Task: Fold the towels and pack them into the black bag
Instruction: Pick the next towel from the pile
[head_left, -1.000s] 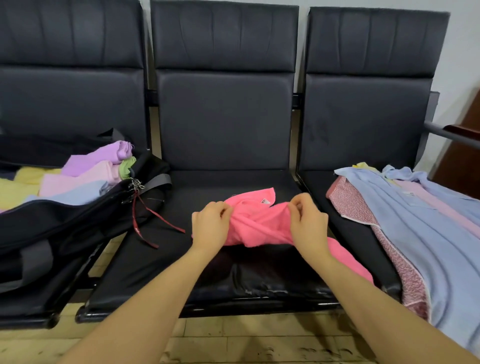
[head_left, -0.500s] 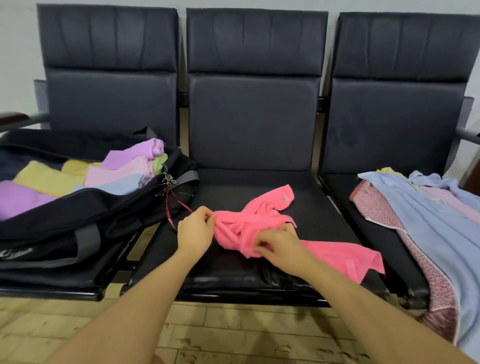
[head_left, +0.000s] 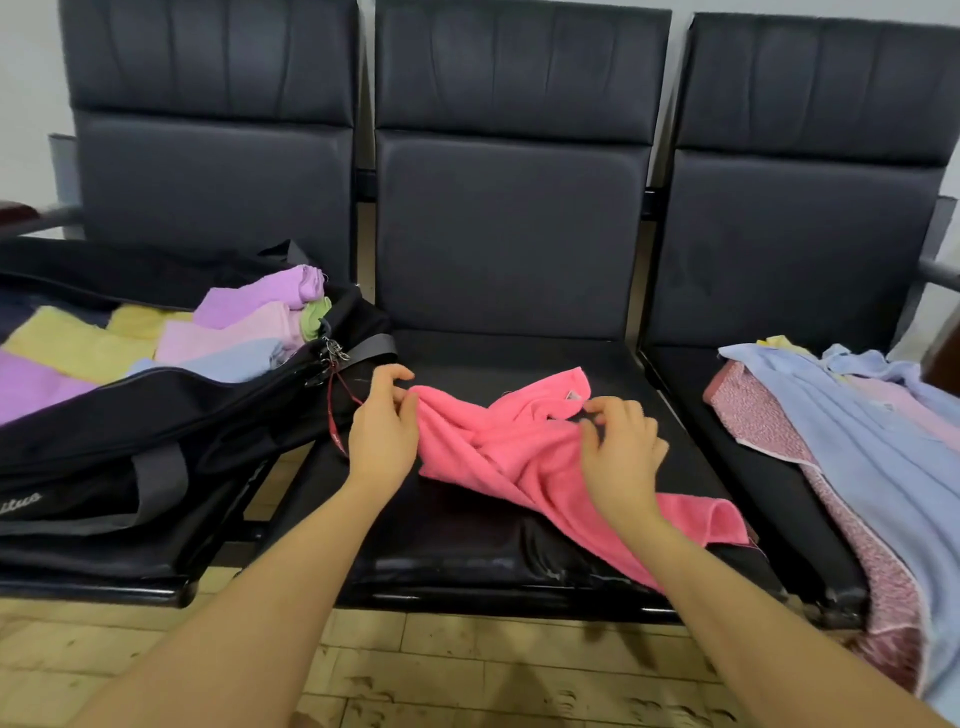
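Left hand (head_left: 383, 434) pinches the pink towel (head_left: 511, 457) at nine o'clock; right hand (head_left: 621, 453) pinches its top edge — limp, light, best taken by corners.

Two forearms enter from the lower edge, both bare from elbow to wrist with no sleeve visible. The left hand (head_left: 383, 431) and right hand (head_left: 621, 457) are ungloved. Nails appear short and unpainted; finer detail cannot be resolved.

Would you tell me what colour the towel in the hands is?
Bright pink towel, clearest in the head view.
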